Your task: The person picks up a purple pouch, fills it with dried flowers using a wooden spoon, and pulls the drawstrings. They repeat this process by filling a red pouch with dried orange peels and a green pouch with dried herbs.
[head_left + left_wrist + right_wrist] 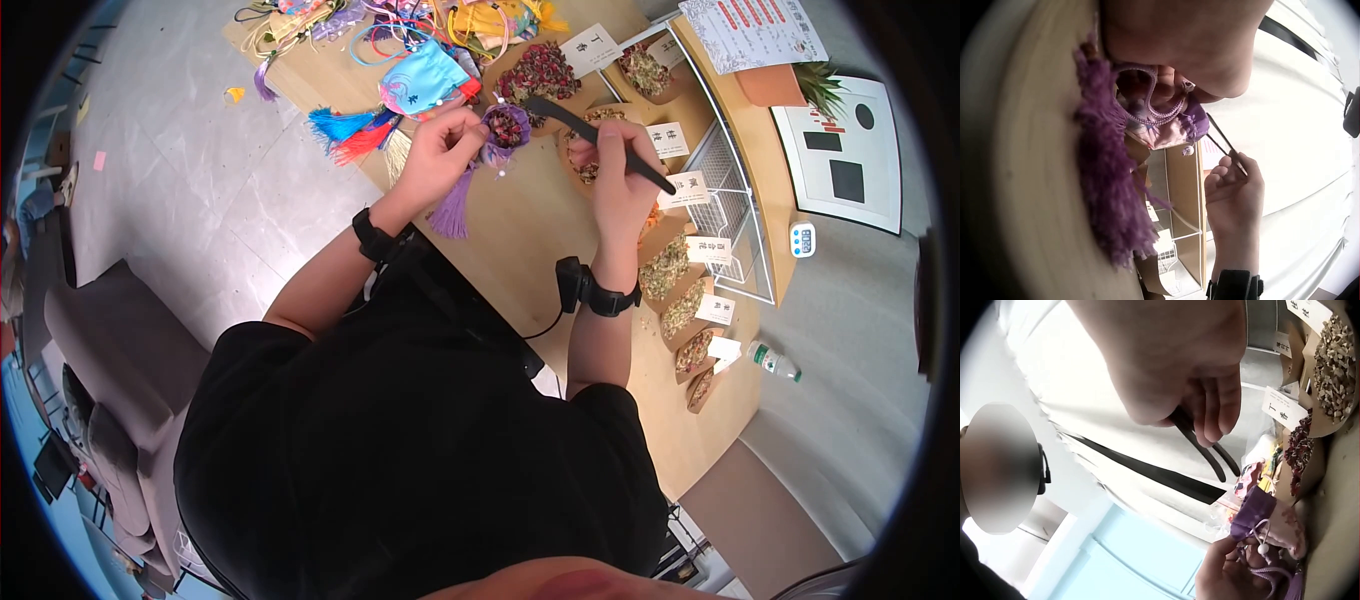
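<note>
My left hand (440, 150) grips a small purple-and-pink drawstring pouch (1275, 528) by its side, its mouth held open upward. Dark red dried flower buds (508, 128) show inside the mouth. A purple tassel (455, 205) hangs below the pouch, and its braided cord (1154, 115) loops by the fingers in the left wrist view. In my right hand (622, 180) is a pair of black tweezers (1200, 450), pinched between thumb and fingers. Their tips are a little apart with nothing between them, above and to the right of the pouch mouth.
Paper trays of dried flowers and herbs, such as dark red buds (540, 75) and pale pieces (665, 270), line the table with label cards (708, 250). A blue pouch (425, 78) and other tasselled pouches lie at the far left. A white wire rack (725, 190) stands right, near a bottle (775, 362).
</note>
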Tool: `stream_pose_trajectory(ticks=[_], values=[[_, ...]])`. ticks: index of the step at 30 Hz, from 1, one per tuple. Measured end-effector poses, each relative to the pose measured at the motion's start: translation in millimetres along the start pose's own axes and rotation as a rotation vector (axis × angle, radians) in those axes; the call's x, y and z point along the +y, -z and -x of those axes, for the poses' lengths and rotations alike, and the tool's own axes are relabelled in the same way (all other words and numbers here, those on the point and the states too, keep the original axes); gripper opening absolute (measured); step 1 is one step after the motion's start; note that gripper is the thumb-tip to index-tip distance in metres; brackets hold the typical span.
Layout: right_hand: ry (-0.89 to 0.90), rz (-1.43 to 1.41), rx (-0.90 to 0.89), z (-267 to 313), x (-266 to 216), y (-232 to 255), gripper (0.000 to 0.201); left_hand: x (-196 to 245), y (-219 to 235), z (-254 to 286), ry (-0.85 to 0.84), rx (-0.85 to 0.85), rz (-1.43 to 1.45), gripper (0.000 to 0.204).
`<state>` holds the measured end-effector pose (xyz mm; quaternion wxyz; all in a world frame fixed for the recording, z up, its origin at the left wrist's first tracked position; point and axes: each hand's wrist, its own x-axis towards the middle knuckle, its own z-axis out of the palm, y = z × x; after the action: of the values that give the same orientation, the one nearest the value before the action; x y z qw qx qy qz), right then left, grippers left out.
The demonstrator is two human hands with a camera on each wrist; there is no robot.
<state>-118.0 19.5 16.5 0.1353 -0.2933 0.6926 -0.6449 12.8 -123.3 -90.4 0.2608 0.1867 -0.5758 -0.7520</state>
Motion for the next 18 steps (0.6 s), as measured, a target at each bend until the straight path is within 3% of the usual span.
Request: stream_pose_trajectory(ticks=[3, 8, 14, 18], values=[[-0.016, 0.063, 0.039, -15.4, 15.4, 0.6, 0.015, -0.9, 0.5, -0.4, -0.006, 0.001, -0.002, 0.016], [-0.053, 0.426, -0.017, -37.1, 50.0, -7.1, 0.022, -2.4, 0.2, -1.4, -0.001, -0.001, 0.022, 0.016], [0.063, 0.459, -0.016, -37.9, 61.0, -10.9, 0.018, -2.4, 0.6, -1.2, -0.022, -0.009, 0.008, 0.016], [0.009, 0.189, 0.008, -27.6, 41.5, -3.1, 0.015, -0.5, -0.3, -0.4, -0.006, -0.003, 0.015, 0.015]])
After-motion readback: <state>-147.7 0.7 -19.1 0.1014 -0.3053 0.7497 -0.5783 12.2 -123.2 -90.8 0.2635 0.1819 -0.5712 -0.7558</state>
